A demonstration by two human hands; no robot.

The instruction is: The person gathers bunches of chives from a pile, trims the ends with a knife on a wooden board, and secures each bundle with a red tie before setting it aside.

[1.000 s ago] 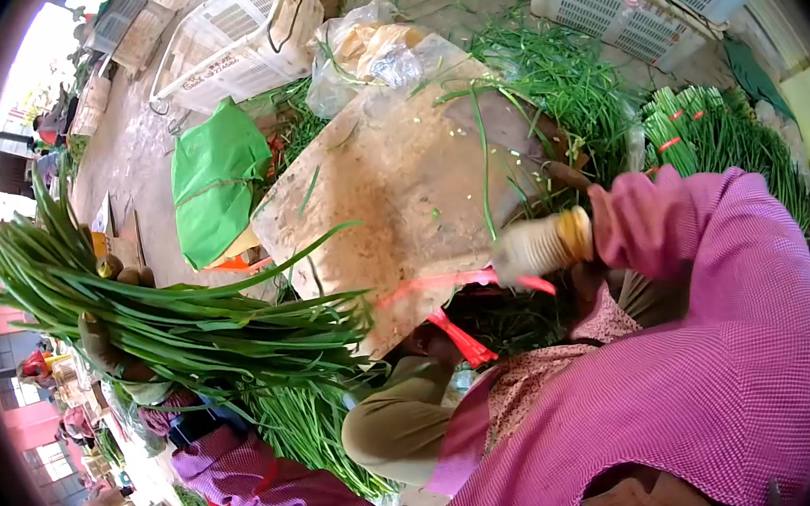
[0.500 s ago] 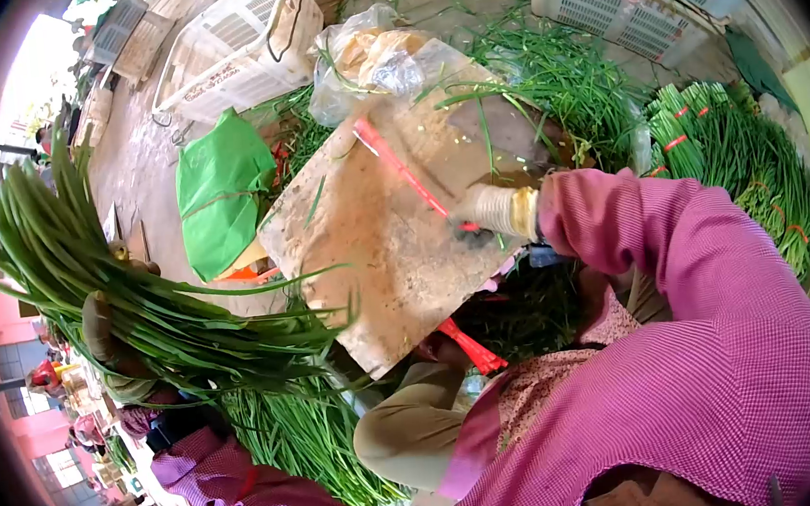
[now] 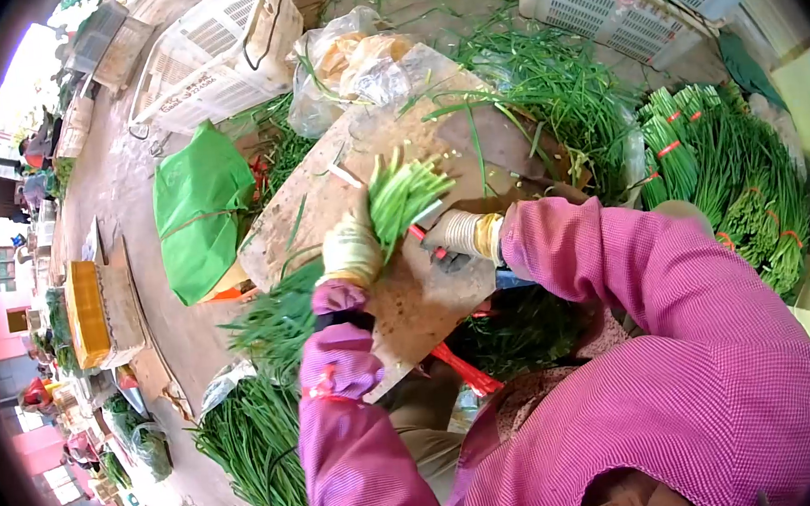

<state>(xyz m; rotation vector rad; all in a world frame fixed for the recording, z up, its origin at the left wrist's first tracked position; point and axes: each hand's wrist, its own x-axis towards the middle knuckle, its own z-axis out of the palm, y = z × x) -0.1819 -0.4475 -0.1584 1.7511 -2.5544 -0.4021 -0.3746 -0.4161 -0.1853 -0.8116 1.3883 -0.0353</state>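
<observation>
On the brown board (image 3: pixel 401 321), my left hand (image 3: pixel 351 248), in a pale glove, is closed around a bunch of green stalks (image 3: pixel 404 195). The pale cut ends point up and right, and the leaves trail down to the left. My right hand (image 3: pixel 461 235), gloved with a dark fingertip area, is closed on a red strip (image 3: pixel 418 233) just right of the bunch. The far end of this strip shows white beyond the bunch. More red strips (image 3: pixel 468 368) hang at the board's lower edge.
A green bag (image 3: pixel 201 213) lies left of the board, with a clear plastic bag (image 3: pixel 350 65) at its top. White crates (image 3: pixel 214 53) stand behind. Loose greens (image 3: pixel 559 85) and tied bundles (image 3: pixel 735 176) lie to the right, a long pile (image 3: pixel 258 449) at lower left.
My left hand has swung the bunch from the far left onto the board, its cut ends now beside my right hand. The red strip now lies partly behind the bunch; my right hand has moved slightly left.
</observation>
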